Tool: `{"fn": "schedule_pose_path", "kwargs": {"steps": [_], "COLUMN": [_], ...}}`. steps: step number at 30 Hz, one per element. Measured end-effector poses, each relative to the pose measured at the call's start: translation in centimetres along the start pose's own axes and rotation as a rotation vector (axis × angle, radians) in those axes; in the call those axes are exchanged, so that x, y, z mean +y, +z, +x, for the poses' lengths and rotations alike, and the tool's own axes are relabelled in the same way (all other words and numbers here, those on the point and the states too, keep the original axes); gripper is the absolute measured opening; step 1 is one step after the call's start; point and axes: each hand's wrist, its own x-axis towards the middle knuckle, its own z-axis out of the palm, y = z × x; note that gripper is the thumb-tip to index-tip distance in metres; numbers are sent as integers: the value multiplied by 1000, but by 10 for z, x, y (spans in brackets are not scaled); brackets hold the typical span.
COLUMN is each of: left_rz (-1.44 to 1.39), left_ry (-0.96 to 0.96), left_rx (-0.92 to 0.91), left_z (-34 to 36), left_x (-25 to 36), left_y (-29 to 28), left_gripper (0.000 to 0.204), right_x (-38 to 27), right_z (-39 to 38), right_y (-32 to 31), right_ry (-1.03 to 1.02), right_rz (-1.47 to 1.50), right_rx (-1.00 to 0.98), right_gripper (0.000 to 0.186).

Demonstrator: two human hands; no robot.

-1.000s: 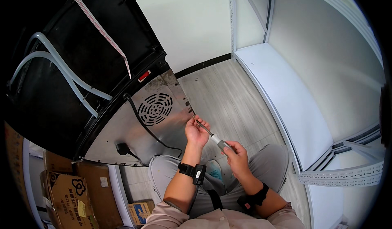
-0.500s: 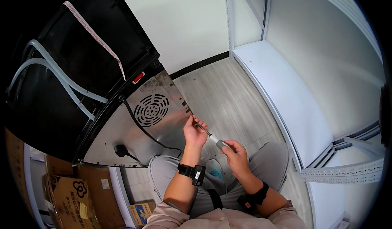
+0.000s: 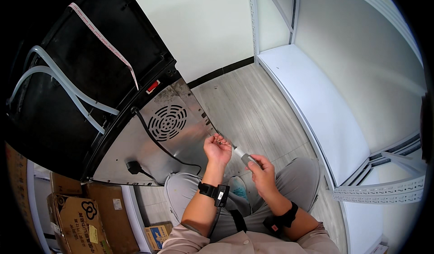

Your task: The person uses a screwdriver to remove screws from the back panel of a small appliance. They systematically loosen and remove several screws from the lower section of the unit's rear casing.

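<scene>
Gripping a screwdriver (image 3: 242, 154) at frame centre, right hand (image 3: 262, 175) closed on its handle, left hand (image 3: 218, 147) fingers curled at the tip, apparently holding small screws, so next likely calls for seating one on the metal back panel (image 3: 149, 150).

We wear a beige buttoned shirt (image 3: 239, 245) with short sleeves, light grey trousers (image 3: 298, 186), and a black wrist strap (image 3: 214, 193) on each bare forearm, the second black strap (image 3: 282, 220) just beside the shirt.

Slim screwdriver (image 3: 242, 155) – grey handle, pale shaft, tilted up-left, tip seemingly at panel edge
</scene>
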Motion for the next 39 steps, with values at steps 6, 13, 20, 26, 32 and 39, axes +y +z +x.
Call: {"fn": "schedule_pose_path", "kwargs": {"steps": [6,13,20,26,32,39], "left_rz": [90,123,305,75,-104,-56], "left_ry": [-114,-277,68,-33,-127,-104], "left_rx": [-122,-233,-291,-385,-373,-393], "left_z": [-15,-44,-76,-80,-74,-71], "left_x": [-14,-5,31,56,63,63], "left_y": [-3,19,67,72,73,73], "left_gripper": [18,23,44,48,46,45], "right_x": [-9,-10,-17,-19,-16,-18], "right_z": [-2,-2,-6,-7,-8,-9], "right_y": [-1,-3,-1,0,-5,3], "right_ry": [-42,-40,-125,-92,-126,-335], "right_rz": [127,118,108,100,77,-36], "right_rx": [37,24,24,16,-42,-219], "right_gripper": [28,27,27,28,30,34]}}
